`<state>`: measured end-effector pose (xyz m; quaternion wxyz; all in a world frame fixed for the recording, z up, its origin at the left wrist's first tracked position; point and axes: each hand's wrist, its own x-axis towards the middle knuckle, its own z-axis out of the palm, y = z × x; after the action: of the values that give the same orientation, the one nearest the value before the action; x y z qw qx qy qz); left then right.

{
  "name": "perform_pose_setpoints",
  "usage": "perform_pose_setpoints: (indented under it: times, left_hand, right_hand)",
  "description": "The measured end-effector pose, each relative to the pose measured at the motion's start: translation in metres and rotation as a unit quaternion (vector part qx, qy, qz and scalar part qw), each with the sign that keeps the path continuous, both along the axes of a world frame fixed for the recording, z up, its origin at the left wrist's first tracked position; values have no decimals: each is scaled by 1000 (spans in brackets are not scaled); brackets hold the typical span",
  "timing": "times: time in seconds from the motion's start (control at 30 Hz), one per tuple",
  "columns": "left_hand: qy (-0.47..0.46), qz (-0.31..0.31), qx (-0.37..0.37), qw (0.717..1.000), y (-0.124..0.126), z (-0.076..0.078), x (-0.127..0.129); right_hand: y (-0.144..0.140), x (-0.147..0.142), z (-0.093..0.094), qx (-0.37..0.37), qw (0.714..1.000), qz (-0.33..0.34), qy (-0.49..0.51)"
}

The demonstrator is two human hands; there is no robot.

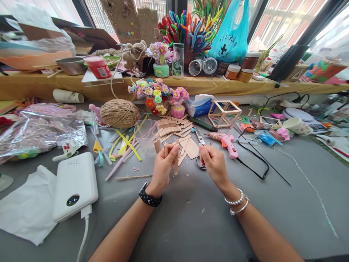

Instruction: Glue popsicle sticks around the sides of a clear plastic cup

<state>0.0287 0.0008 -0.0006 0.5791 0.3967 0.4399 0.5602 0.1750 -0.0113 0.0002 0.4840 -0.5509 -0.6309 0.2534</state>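
Note:
My left hand [164, 164] is closed around several wooden craft sticks. One craft stick [176, 162] stands nearly upright at the fingertips, and the end of another craft stick [157, 146] shows behind the hand. To the right, my right hand [214, 164] is closed in a pinch; whatever lies between its fingers, if anything, is too small or hidden. Scissors [201, 137] lie right behind it, partly covered by the hand. A pink glue gun [225, 142] rests just beyond the right hand. Loose craft sticks [188, 146] are piled behind both hands.
A wooden stick frame [225, 113] stands behind the glue gun, whose black cord [261, 177] loops rightward. A twine ball [120, 113], clear plastic cup [147, 134] and coloured strips lie left of centre. A white power bank [76, 185] with cable sits at the left.

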Motion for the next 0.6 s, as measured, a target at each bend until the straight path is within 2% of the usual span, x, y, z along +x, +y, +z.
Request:
perform_pose_setpoints:
  times: [0.1,0.23,0.3,0.37,0.47,0.53,0.6]
  left_hand:
    - [20,13,19,1000,0,-1,0]
    - [13,43,22,999,-1,-1,1]
    - [12,51,29,998,-2,0,2]
    - [19,50,46,998,-2,0,2]
    - [41,36,66,996,-4,0,2]
    - [60,10,69,996,-5,-1,1]
    - [66,4,65,996,-5,-2,1]
  right_hand:
    - [0,-1,1,-20,999,48,6]
    - [-1,-7,1,-46,985,164,-26]
    - [-2,-10,2,-35,981,183,-53]
    - [-3,-11,2,-26,987,150,-46]
    - [-2,-7,2,-37,998,50,25]
    - [-1,-2,1,-43,997,-9,61]
    - [2,3,-1,-38,996,-40,65]
